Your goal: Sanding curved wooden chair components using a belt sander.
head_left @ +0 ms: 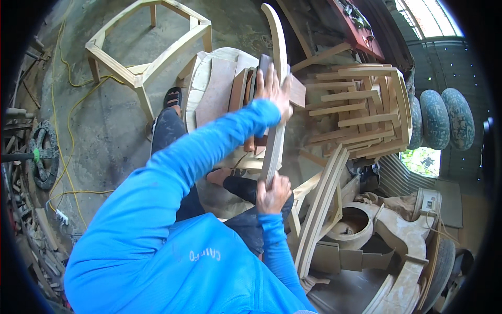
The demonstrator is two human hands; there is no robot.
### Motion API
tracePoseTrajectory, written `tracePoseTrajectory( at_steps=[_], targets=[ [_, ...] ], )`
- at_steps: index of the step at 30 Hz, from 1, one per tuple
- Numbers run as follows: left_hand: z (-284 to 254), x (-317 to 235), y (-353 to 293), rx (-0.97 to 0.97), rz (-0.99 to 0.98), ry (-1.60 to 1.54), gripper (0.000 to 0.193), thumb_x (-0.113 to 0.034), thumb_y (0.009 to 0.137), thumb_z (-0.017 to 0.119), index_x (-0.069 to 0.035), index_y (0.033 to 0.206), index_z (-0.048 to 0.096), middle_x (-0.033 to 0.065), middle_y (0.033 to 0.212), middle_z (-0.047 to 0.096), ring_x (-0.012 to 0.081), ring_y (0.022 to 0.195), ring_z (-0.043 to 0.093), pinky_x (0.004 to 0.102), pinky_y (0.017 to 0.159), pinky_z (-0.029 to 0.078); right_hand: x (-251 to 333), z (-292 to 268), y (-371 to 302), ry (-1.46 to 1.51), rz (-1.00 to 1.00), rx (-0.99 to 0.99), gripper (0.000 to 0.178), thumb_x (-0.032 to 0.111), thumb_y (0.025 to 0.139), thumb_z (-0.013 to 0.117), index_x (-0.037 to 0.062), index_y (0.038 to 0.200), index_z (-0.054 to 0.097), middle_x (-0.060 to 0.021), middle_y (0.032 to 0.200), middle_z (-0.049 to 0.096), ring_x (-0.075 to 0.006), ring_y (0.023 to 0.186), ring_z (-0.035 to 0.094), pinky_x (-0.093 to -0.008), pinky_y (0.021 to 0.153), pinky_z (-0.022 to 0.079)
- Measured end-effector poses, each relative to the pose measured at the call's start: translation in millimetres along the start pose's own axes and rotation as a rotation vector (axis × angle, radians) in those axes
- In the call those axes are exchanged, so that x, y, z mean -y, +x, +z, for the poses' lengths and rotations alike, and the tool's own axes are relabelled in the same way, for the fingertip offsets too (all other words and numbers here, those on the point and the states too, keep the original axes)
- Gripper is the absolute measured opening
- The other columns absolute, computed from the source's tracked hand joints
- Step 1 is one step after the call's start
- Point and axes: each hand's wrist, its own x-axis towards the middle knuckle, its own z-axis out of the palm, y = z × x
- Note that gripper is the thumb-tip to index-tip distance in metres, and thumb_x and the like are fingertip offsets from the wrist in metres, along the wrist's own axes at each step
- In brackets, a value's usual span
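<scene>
A long, curved, pale wooden piece (275, 31) stands lengthwise in front of me, its far end bending left. My right hand (273, 193) is closed around its near end. Farther up, my left hand (273, 94) lies across the same piece, fingers pointing away from me on both sides of it and slightly blurred. A dark grey block (265, 62) sticks out beyond the left fingertips; whether that hand holds it I cannot tell. Under the piece is a low work stand with a rounded pale top (214, 86) and upright brown boards (238, 89).
A wooden frame with legs (175, 46) stands at the far left, near a yellow cord (68, 118). Stacked wooden frames (361, 110) fill the right. Closer on that side are long curved strips (321, 209) and a carved wooden part with a round opening (350, 222).
</scene>
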Motion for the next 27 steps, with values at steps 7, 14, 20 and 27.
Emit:
tracePoseTrajectory(
  at_steps=[7,14,20,27],
  targets=[
    [54.6,-26.2,-160.2,-0.056,0.056,-0.064,0.096,-0.040,0.088,0.063,-0.010,0.167,0.016,0.0317,0.168,0.013,0.0465,0.158,-0.008,0.0682,0.121,-0.008,-28.9,15.4,-158.8,0.415,0.097,0.007,0.059,0.005,0.077,0.076,0.0040,0.133,0.061,-0.0185,0.101,0.060,-0.0390,0.096,0.060,-0.0460,0.087,0.050],
    [50.9,-19.5,-109.5,-0.097,0.014,0.019,0.094,-0.038,0.087,0.061,-0.013,0.167,0.018,0.0285,0.170,0.011,0.0435,0.159,-0.009,0.0670,0.122,-0.009,-21.2,38.1,-116.1,0.313,-0.026,-0.129,0.060,0.011,0.079,0.074,0.0032,0.136,0.061,-0.0166,0.102,0.059,-0.0360,0.095,0.060,-0.0456,0.085,0.048],
    [16.2,4.3,-2.3,-0.181,-0.032,0.052,0.095,-0.038,0.086,0.062,-0.017,0.167,0.017,0.0290,0.169,0.015,0.0441,0.159,-0.007,0.0683,0.122,-0.008,4.8,67.5,-3.8,0.251,-0.051,-0.349,0.055,0.020,0.084,0.076,0.0020,0.134,0.062,-0.0173,0.123,0.060,-0.0381,0.117,0.053,-0.0499,0.101,0.039],
    [-16.9,12.2,96.7,-0.344,-0.099,-0.021,0.098,-0.031,0.082,0.068,-0.019,0.165,0.018,0.0223,0.157,0.042,0.0451,0.155,0.021,0.0684,0.122,0.019,34.6,68.6,92.9,0.225,-0.055,-0.461,0.051,0.024,0.087,0.076,0.0045,0.132,0.065,-0.0184,0.154,0.045,-0.0422,0.145,0.033,-0.0555,0.118,0.025]
  ],
)
